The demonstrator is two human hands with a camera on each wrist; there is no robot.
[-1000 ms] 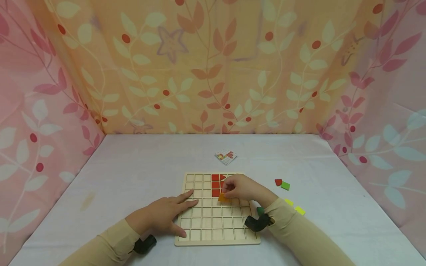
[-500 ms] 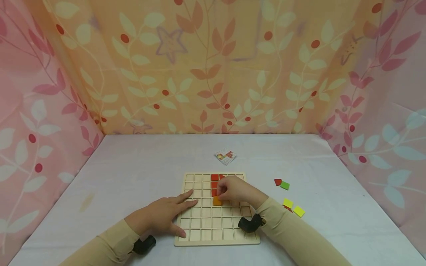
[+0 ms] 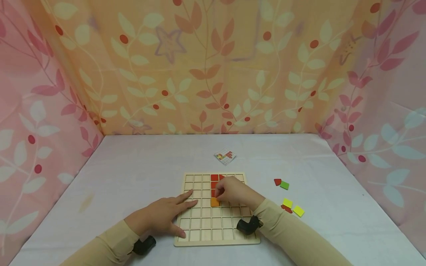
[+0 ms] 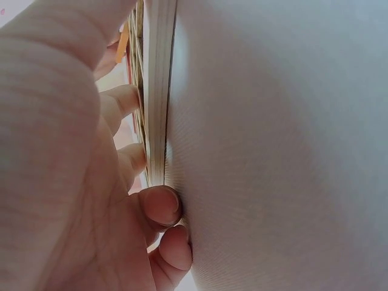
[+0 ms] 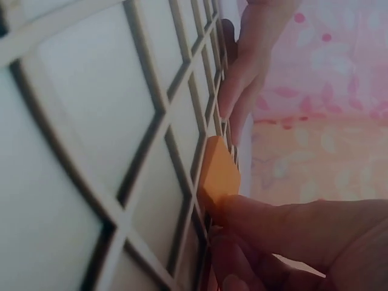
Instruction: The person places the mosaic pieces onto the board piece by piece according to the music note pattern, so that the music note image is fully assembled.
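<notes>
A wooden grid board [image 3: 216, 243] lies on the white cloth. My right hand [image 3: 234, 189] is over its middle, and its thumb and fingers pinch an orange square tile [image 3: 214, 202] at one edge. In the right wrist view the orange tile [image 5: 220, 171] stands slightly tilted, right at the grid ridges. Above it, a column of red tiles [image 3: 214, 177] fills cells up to the far rim; the hand hides part of these. With fingers spread, my left hand [image 3: 163, 214] rests along the board's left edge. In the left wrist view, its fingertips lie at the board's side [image 4: 159, 103].
A small pattern card [image 3: 225, 156] lies beyond the board. To the right are a red piece [image 3: 277, 182] beside a green tile [image 3: 284, 185], and two yellow tiles [image 3: 298, 211] near a red piece [image 3: 287, 209]. Patterned cloth [image 3: 213, 74] stands behind and at both sides.
My right hand has moved the orange tile left, to the cell below the red column. A red piece and yellow tiles beside my right sleeve show more fully. The left hand stays put.
</notes>
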